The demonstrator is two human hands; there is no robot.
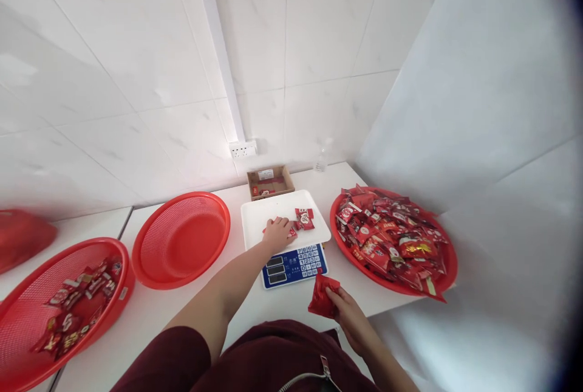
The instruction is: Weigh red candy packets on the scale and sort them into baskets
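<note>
My left hand (276, 234) reaches onto the white tray (259, 222) of a blue-faced weighing scale (294, 265). Its fingers are closed over small red candy packets (303, 218) lying on the tray. My right hand (348, 313) is near the table's front edge, below the scale, gripping a crumpled red bag (322, 295). To the right stands a round red basket (449, 264) heaped with several red wrapped candies (392, 237).
An empty red mesh basket (182, 239) sits left of the scale. A further red basket (27, 313) at the far left holds several candies. A small cardboard box (270, 182) and a wall socket (243, 149) are behind the scale. White tiled walls enclose the corner.
</note>
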